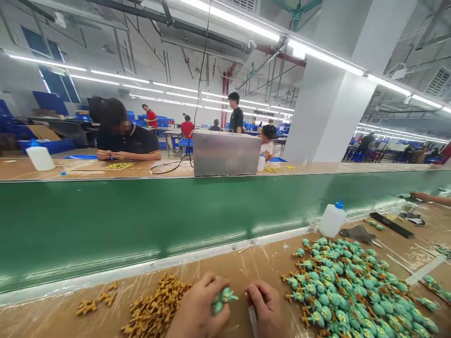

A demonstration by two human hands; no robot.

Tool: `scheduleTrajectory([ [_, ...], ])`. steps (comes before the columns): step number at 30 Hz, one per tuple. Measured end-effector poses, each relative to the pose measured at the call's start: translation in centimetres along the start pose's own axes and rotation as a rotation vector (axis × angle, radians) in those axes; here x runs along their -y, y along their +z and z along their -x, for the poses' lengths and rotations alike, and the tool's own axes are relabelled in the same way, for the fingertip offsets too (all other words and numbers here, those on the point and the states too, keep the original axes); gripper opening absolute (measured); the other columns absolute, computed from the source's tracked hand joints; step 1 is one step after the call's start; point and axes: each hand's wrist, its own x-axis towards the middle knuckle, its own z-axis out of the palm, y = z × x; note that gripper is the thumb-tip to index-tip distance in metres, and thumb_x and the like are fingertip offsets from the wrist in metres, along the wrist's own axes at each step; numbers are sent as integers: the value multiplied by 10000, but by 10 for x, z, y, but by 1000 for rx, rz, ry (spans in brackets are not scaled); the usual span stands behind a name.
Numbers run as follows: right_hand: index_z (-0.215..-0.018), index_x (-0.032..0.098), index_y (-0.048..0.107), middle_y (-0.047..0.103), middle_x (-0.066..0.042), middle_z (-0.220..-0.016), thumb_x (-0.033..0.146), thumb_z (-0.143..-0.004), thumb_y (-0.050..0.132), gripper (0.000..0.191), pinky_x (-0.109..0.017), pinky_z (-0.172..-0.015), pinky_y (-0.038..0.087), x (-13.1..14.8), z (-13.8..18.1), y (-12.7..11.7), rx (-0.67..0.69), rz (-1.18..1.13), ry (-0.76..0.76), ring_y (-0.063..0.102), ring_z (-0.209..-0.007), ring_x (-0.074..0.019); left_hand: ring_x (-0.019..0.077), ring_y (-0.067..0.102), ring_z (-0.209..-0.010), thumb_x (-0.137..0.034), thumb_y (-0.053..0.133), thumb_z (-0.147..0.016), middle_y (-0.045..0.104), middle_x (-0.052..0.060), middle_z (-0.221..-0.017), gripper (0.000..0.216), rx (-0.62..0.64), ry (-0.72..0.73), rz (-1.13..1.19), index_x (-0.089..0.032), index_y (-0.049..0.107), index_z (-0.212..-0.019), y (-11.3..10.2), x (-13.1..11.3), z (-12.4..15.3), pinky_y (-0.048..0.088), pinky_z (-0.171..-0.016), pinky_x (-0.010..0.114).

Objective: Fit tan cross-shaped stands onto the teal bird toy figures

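Near edge of the tabletop point(246, 263), seen from the head camera. The left hand point(199, 310) is closed around a small teal toy figure point(222, 299), whose upper part projects to the right of the fingers, toward the right hand point(266, 310). The right hand lies just beside the figure, its fingers curled; whether it grips anything cannot be told, though a pale strip shows beneath it. To the left of the left hand lies a heap of tan plastic parts point(155, 307), with a few strays farther left. To the right of the right hand spreads a large pile of teal figures point(352, 291). Beyond that pile, a white squeeze bottle point(332, 219) with a blue cap stands against the green conveyor belt point(141, 220), which crosses the scene. On the far side a seated person point(121, 136) works at another tabletop beside a metal box point(226, 152).
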Motion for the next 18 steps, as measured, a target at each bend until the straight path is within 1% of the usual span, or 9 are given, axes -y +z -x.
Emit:
scheduleTrajectory([
  [1,-663,185,676,596,1,-576,768,-930,492,667,-242,-539,468,-2,-2,-1,-26,-29,16,581,-567,-189,218,753,-884,-183,547,-842,745,39,-1039,297,77,-41,-103,-300,735,-1039,9,-16,-17,594,-807,299],
  [2,-670,184,679,598,-1,-569,785,-917,496,676,-245,-535,479,-4,-3,-2,-49,-56,28,582,-558,-192,252,755,-932,-182,504,-872,732,75,-1106,310,152,-35,-174,-284,721,-1068,17,-28,-30,598,-824,350],
  [4,-683,183,697,610,-6,-553,812,-883,525,682,-253,-521,488,-6,-6,-2,-81,-104,45,581,-532,-196,300,753,-979,-163,490,-873,720,126,-1176,327,218,-34,-229,-256,711,-1096,31,-40,-46,606,-818,410],
  [7,-692,189,723,643,-13,-559,823,-843,578,667,-258,-511,492,-9,-6,-3,-96,-153,60,591,-520,-201,350,716,-1077,-165,505,-872,722,158,-1198,322,239,-28,-258,-230,709,-1112,44,-37,-47,597,-864,469],
  [10,-709,199,743,675,-18,-609,764,-852,628,595,-262,-550,512,-9,-5,-5,-88,-167,69,623,-570,-212,403,632,-1209,-246,506,-919,716,179,-1226,291,235,-24,-281,-224,714,-1122,49,-30,-37,529,-988,570],
  [12,-774,208,772,716,-30,-692,669,-874,665,484,-267,-597,528,-7,-5,-9,-62,-148,52,659,-642,-226,425,584,-1282,-308,574,-907,685,190,-1320,332,191,-16,-284,-248,696,-1209,51,-25,-29,471,-1066,623],
  [14,-868,228,798,765,-54,-835,518,-898,681,314,-284,-696,552,-5,-7,-12,-4,-64,-43,696,-775,-246,433,550,-1341,-320,657,-862,627,194,-1435,477,107,24,-283,-290,634,-1337,50,-16,-20,454,-1103,637],
  [16,-936,249,808,784,-70,-954,354,-886,667,182,-318,-809,559,-5,-8,-15,83,74,-193,702,-902,-262,422,550,-1357,-299,671,-851,595,178,-1488,571,-2,86,-289,-325,574,-1413,44,0,-5,487,-1095,615],
  [18,-967,255,807,786,-77,-1006,243,-854,637,205,-349,-879,558,-7,-7,-17,163,207,-298,701,-965,-272,375,605,-1305,-265,613,-882,646,143,-1432,522,-118,127,-287,-327,581,-1400,31,22,15,546,-1053,535],
])
